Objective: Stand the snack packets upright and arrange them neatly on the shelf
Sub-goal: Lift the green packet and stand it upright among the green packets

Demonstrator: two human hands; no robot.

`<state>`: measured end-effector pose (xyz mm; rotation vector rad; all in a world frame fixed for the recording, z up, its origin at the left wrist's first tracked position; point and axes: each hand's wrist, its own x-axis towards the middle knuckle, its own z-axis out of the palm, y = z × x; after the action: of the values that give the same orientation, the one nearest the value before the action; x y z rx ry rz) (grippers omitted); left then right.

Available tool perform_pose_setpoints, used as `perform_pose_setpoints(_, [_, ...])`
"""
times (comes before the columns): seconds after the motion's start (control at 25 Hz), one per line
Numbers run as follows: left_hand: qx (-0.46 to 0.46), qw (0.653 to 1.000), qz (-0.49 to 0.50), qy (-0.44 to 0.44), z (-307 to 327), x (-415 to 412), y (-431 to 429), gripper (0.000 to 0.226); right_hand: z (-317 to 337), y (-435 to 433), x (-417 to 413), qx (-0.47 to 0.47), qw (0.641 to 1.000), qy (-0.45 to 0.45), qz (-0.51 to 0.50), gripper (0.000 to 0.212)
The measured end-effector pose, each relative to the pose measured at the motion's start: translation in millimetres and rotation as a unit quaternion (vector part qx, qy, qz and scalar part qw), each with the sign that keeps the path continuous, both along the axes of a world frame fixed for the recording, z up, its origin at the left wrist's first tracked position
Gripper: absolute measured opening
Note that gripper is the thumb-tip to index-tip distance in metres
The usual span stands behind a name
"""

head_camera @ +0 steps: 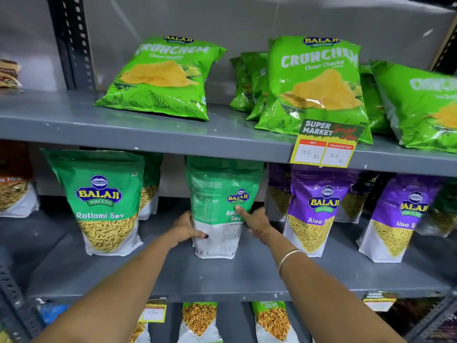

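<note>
A green Ratlami Sev packet (218, 194) stands upright on the middle shelf (222, 273) with its printed back facing me. My left hand (184, 229) grips its lower left edge, thumb across the white part. My right hand (254, 221) presses its right side, thumb on the front. Another Ratlami Sev packet (103, 201) stands upright to the left, front facing me. Two purple Aloo Sev packets (314, 209) (398, 219) stand upright to the right. On the upper shelf (148, 129), green Crunchem chip bags (160, 78) (319, 85) lean back.
A yellow price tag (324, 147) hangs from the upper shelf's front edge. More packets stand behind the front row. A slotted metal upright (71, 43) rises at the left. The lower shelf holds more snack packets (199, 320) and another price label (153, 311).
</note>
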<state>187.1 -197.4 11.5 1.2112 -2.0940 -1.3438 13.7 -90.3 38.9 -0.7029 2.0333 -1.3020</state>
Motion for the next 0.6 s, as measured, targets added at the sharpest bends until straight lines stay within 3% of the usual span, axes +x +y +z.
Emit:
perform_pose_setpoints(0.08, [0.045, 0.995, -0.066, -0.054, 7.6, 6.4, -3.6, 0.065, -4.1, 2.8, 3.4, 0.058, 0.993, -0.097, 0.029, 0.08])
perform_pose_setpoints(0.2, [0.129, 0.985, -0.083, -0.084, 13.4, 15.7, -13.7, 0.059, -10.7, 4.5, -0.5, 0.023, 0.982, -0.18, 0.046, 0.051])
perform_pose_setpoints(0.32, [0.152, 0.98, -0.094, -0.091, 17.1, 18.3, -14.6, 0.028, -9.7, 7.8, -6.4, 0.034, 0.98, -0.161, 0.109, 0.018])
perform_pose_setpoints(0.36, [0.155, 0.979, -0.098, -0.093, 17.2, 16.5, -12.8, 0.022, -9.6, 9.0, -7.9, 0.04, 0.98, -0.139, 0.136, 0.016])
perform_pose_setpoints(0.44, [0.146, 0.982, -0.081, -0.084, 13.7, 10.1, -7.4, 0.023, -11.0, 11.9, -10.7, 0.052, 0.974, -0.121, 0.182, 0.048])
perform_pose_setpoints(0.6, [0.132, 0.989, -0.057, -0.017, 9.2, -8.0, 3.3, 0.086, -17.1, 16.6, -0.1, 0.026, 0.963, -0.112, 0.242, 0.085])
